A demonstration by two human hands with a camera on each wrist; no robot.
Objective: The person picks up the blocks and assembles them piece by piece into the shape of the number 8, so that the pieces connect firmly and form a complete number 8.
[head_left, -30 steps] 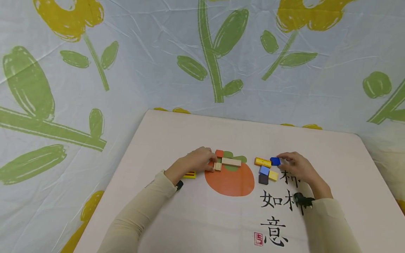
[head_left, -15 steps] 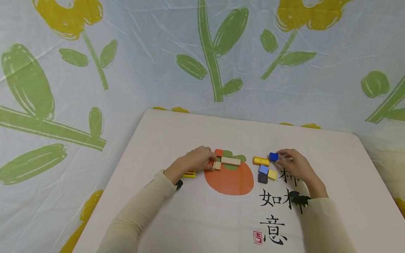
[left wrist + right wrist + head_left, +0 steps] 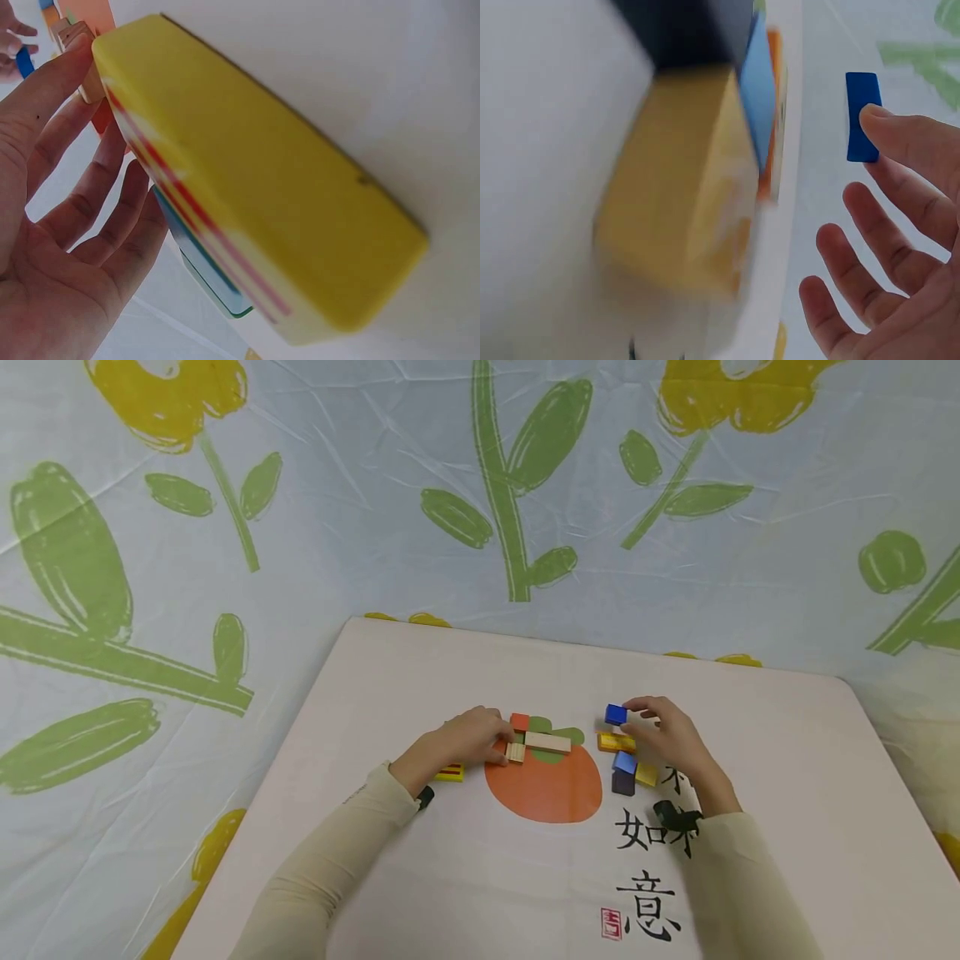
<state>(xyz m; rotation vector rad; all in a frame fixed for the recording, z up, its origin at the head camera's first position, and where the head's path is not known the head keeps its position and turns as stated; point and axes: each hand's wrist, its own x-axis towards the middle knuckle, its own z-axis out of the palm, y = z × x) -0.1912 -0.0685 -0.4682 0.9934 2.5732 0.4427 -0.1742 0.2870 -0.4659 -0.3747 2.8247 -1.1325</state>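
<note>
Right of centre in the head view, the right hand [image 3: 666,735] pinches a blue block [image 3: 615,715] in its grip, thumb against finger, just above the amber block [image 3: 615,742] in the frame. A light blue block [image 3: 624,762], a dark block [image 3: 623,783] and a yellow block [image 3: 646,775] cluster below. Near the middle, the left hand [image 3: 474,735] holds a small wooden block [image 3: 516,753] by thumb and finger, beside a red block [image 3: 519,722] and a plank [image 3: 547,743]. A striped block [image 3: 451,773] lies by the left wrist on the surface [image 3: 450,877].
</note>
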